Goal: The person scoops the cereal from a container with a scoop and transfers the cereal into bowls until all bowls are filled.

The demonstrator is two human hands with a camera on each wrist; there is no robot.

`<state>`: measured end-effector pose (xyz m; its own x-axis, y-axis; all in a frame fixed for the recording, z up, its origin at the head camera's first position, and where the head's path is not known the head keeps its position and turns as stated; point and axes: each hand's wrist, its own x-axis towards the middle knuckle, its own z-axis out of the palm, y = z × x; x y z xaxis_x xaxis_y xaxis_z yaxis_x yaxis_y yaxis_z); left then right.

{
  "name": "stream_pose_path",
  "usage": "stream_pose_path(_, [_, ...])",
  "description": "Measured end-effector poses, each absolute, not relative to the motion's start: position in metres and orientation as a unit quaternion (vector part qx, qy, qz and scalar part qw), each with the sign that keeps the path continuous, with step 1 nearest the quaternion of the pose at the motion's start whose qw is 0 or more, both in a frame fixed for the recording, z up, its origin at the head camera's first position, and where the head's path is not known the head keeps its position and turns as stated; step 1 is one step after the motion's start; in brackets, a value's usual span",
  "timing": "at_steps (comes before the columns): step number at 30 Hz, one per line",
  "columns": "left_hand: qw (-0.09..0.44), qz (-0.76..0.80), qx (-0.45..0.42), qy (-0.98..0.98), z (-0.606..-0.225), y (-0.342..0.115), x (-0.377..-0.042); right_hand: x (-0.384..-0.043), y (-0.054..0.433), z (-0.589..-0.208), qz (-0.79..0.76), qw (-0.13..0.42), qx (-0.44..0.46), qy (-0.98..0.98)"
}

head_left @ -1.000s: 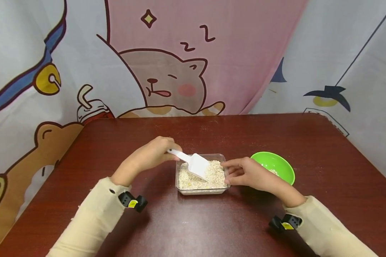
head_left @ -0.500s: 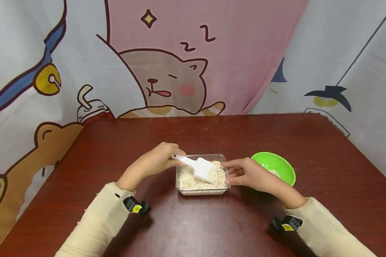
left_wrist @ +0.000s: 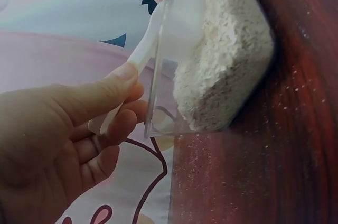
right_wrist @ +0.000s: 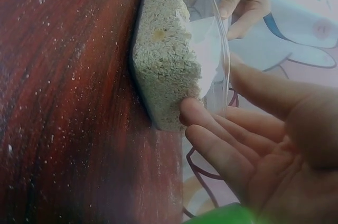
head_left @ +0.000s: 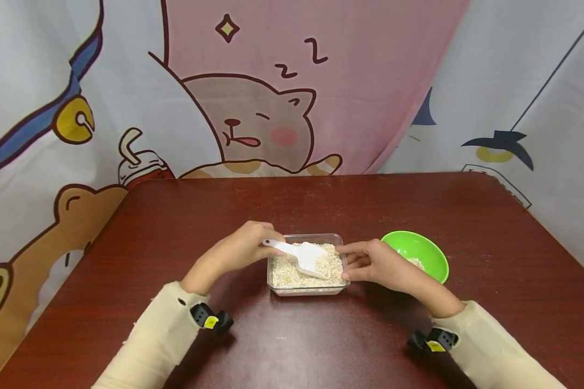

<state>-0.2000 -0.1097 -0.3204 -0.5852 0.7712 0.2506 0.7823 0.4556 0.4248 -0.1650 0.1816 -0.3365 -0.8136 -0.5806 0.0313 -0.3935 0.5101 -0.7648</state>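
My left hand (head_left: pixel 243 247) pinches the handle of a white plastic scoop (head_left: pixel 307 258) between thumb and fingers. The scoop's blade lies tilted, its front edge sunk into pale oat flakes (head_left: pixel 287 275). These flakes fill much of a clear rectangular container (head_left: pixel 311 292) on the table. In the left wrist view, the handle (left_wrist: pixel 145 47) slants over the container's rim. At the container's right side, my right hand (head_left: pixel 379 265) touches the wall with fairly straight fingers; the right wrist view shows its fingertips (right_wrist: pixel 193 112) against the plastic and the thumb near the rim.
A green bowl (head_left: pixel 430 256) with some flakes inside stands right of the container, partly behind the right hand. The dark red wooden table (head_left: pixel 282 346) carries scattered crumbs. A curtain (head_left: pixel 360 81) with cartoon animals hangs behind it.
My left hand has moved right and slightly nearer, sliding the scoop rightward and lower into the flakes. The right hand stays at the container's side, almost unmoved.
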Motion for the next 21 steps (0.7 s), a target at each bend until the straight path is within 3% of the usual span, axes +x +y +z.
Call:
stream_pose_path(8, [0.029,-0.261,-0.447,-0.855,-0.329,-0.109,-0.193,-0.164,0.181,-0.338,-0.410,0.109,-0.282,0.861])
stream_pose_path(21, [0.101,-0.315,-0.442,-0.834,-0.342,-0.114,-0.191,-0.163,0.180,-0.336,-0.410,0.111,-0.281,0.860])
